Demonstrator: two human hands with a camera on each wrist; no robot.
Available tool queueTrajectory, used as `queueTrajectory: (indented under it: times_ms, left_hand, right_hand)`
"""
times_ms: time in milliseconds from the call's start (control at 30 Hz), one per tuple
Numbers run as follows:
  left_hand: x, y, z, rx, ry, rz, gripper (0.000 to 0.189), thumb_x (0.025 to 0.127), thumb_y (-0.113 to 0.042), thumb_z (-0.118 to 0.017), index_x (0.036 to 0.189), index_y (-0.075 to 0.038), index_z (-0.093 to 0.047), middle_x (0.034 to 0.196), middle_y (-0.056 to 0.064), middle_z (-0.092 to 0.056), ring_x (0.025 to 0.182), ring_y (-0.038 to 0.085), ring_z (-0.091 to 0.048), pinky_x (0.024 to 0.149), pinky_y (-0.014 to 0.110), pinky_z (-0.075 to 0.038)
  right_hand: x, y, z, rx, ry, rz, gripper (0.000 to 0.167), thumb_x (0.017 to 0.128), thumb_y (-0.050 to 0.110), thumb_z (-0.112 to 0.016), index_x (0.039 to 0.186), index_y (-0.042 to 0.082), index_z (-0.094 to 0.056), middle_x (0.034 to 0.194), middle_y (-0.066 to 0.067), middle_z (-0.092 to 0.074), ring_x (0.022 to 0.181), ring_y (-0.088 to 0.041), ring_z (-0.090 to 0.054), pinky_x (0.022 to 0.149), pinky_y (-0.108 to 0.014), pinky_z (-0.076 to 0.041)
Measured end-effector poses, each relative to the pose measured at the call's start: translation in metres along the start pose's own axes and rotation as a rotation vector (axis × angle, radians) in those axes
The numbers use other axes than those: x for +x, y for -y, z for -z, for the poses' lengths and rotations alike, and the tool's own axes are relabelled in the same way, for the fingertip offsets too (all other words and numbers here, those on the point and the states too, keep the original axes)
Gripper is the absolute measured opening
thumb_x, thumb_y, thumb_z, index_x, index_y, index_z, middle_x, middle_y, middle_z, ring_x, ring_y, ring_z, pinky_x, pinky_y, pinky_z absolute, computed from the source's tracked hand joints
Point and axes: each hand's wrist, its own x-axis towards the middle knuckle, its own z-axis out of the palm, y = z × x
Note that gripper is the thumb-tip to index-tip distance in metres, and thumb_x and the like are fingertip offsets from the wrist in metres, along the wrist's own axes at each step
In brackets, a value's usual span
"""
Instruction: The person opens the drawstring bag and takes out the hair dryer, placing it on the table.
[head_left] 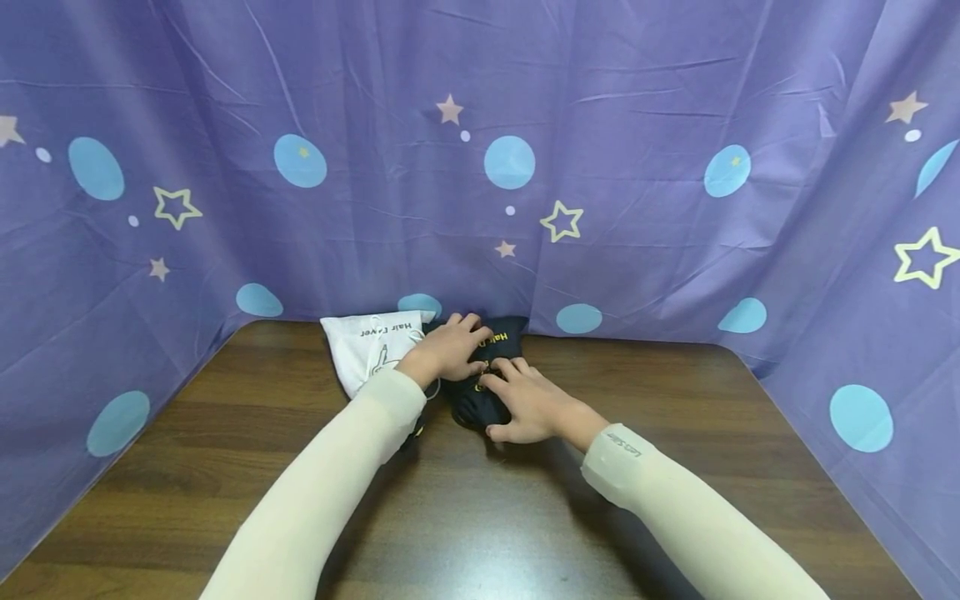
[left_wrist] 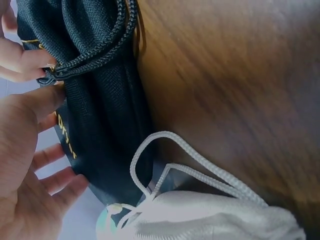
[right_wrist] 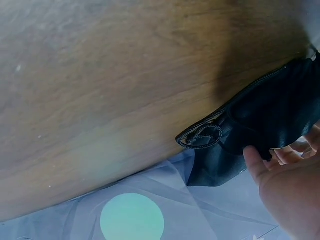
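A black drawstring bag (head_left: pixel 512 327) with yellow lettering lies at the back of the table, its gathered end and doubled black cord (left_wrist: pixel 102 59) toward the person. My left hand (head_left: pixel 450 346) rests on it with fingers spread, and in the left wrist view the thumb touches near the cord's knot. Around the bag's near right part curves my right hand (head_left: pixel 531 406), its thumb (right_wrist: pixel 254 159) and fingers holding the fabric. Left of the black bag lies a white drawstring bag (head_left: pixel 348 343), printed "Hair Dryer", with white cord loops (left_wrist: pixel 172 137). My left forearm partly covers it.
The brown wooden table (head_left: pixel 480 517) ends at the back against a purple curtain (head_left: pixel 637 267) with stars and blue dots. A small dark piece with a yellow mark (head_left: pixel 416 431) shows beside the left sleeve; its kind is hidden.
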Motion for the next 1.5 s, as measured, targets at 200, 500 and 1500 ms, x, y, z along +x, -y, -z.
queueTrajectory:
  times_ms: [200,500,1500]
  left_hand:
    - [0.001,-0.003,-0.003,0.025,0.005,0.007,0.058,0.099,-0.039,-0.065,0.149,-0.015,-0.049,0.151,0.017,-0.041,0.132,0.038,-0.042,0.108,0.051,-0.042]
    - [0.001,-0.011,-0.006,0.077,0.010,0.029,0.061,0.099,-0.045,-0.062,0.151,-0.017,-0.048,0.152,0.015,-0.040,0.134,0.037,-0.042,0.106,0.052,-0.044]
    - [-0.006,-0.052,-0.001,0.096,0.011,0.056,0.062,0.099,-0.046,-0.062,0.152,-0.017,-0.048,0.148,0.015,-0.045,0.134,0.036,-0.043,0.104,0.050,-0.046]
  right_hand:
    - [-0.004,-0.003,0.001,-0.002,-0.005,0.016,0.079,0.087,0.055,-0.066,0.152,0.015,-0.044,0.156,-0.013,-0.035,0.136,-0.034,-0.038,0.110,-0.053,-0.039]
    - [-0.009,-0.008,-0.001,-0.014,0.010,0.029,0.083,0.083,0.054,-0.066,0.152,0.016,-0.042,0.155,-0.011,-0.033,0.133,-0.032,-0.037,0.111,-0.050,-0.036]
    - [-0.046,-0.015,-0.001,0.051,-0.014,0.065,0.079,0.080,0.049,-0.066,0.149,0.016,-0.044,0.155,-0.012,-0.033,0.135,-0.032,-0.035,0.109,-0.054,-0.037]
